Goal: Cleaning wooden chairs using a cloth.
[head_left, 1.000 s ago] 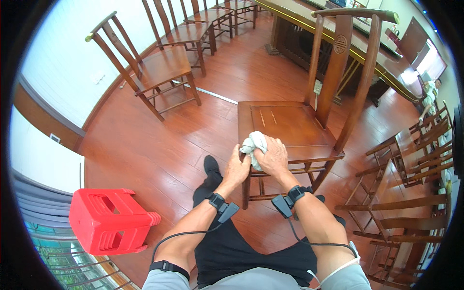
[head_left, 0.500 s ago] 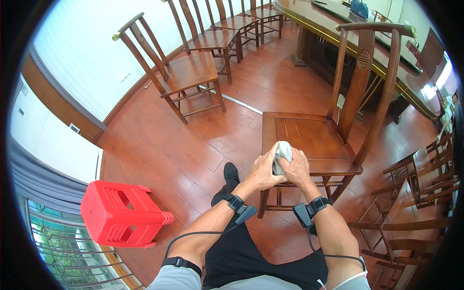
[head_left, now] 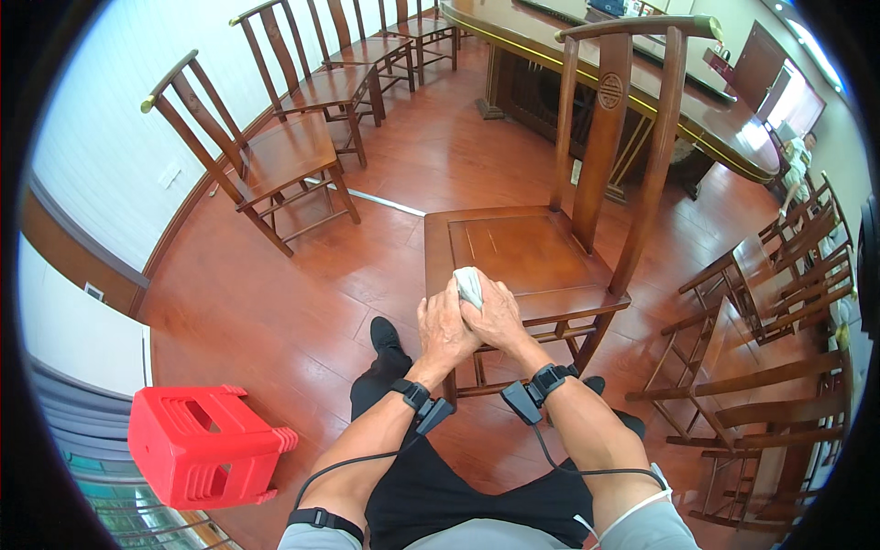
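Observation:
My left hand (head_left: 444, 328) and my right hand (head_left: 496, 316) are pressed together around a bunched pale cloth (head_left: 468, 286). Both are closed on it, and only its upper part shows between the thumbs and fingers. The hands hover over the near left edge of a brown wooden chair (head_left: 522, 252), whose tall carved back rises on the right. Whether the cloth or fingers touch the seat, I cannot tell. Dark bands with small boxes and cables circle both wrists.
A red plastic stool (head_left: 197, 445) stands at the lower left. Several wooden chairs (head_left: 289, 151) line the left wall, and more chairs (head_left: 724, 353) crowd the right. Behind the near chair stretches a long dark table (head_left: 550, 46). Another person (head_left: 797, 160) is at the far right.
The view has turned to the right, so the chair, stool and hands appear farther left. My hands have closed more tightly around the cloth, and less of it shows.

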Available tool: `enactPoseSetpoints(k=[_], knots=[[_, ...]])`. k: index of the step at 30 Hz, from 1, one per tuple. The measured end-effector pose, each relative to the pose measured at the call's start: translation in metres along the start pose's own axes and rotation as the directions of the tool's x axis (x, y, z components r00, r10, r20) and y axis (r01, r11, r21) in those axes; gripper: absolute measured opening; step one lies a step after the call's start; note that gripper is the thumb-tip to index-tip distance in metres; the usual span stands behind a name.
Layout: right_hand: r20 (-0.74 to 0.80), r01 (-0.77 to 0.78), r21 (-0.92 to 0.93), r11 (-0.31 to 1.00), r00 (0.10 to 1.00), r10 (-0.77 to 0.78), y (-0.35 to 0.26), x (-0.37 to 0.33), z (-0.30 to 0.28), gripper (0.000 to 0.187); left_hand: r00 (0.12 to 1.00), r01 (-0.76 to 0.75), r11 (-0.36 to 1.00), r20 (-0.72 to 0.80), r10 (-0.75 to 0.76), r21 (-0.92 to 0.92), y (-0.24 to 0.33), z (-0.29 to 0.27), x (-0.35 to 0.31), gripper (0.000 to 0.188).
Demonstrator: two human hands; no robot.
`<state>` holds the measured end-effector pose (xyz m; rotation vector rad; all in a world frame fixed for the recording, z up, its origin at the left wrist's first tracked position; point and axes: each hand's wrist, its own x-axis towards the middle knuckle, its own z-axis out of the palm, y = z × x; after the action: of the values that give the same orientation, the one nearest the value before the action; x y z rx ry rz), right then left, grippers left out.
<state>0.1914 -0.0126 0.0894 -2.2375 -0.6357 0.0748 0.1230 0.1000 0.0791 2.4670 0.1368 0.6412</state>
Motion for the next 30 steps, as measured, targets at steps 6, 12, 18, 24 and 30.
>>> enactPoseSetpoints(k=[6, 12, 18, 24, 30], knots=[[0.008, 0.013, 0.044, 0.999, 1.000, -0.014, -0.002, -0.003, -0.010, 0.070, 0.995, 0.075, 0.996, 0.066, -0.072, -0.039, -0.002, 0.010, -0.001, 0.079], [0.084, 0.046, 0.112, 0.993, 0.995, -0.056, -0.004, -0.002, -0.017, 0.068, 0.997, 0.072, 0.997, -0.026, -0.073, -0.033, -0.001, 0.010, 0.001, 0.065], [0.089, 0.151, -0.109, 0.982, 0.986, -0.142, 0.033, -0.017, -0.065, 0.075, 0.993, 0.116, 0.993, -0.036, -0.117, -0.019, 0.006, 0.008, 0.003, 0.061], [0.357, 0.329, -0.420, 0.846, 0.917, -0.179, 0.059, -0.045, -0.109, 0.088, 0.981, 0.172, 0.969, -0.058, -0.185, -0.177, 0.002, 0.009, 0.002, 0.055], [0.243, 0.192, -0.663, 0.724, 0.969, -0.035, 0.047, -0.042, -0.080, 0.084, 0.881, 0.370, 0.549, 0.096, -0.464, -0.749, -0.005, -0.002, -0.004, 0.034]])
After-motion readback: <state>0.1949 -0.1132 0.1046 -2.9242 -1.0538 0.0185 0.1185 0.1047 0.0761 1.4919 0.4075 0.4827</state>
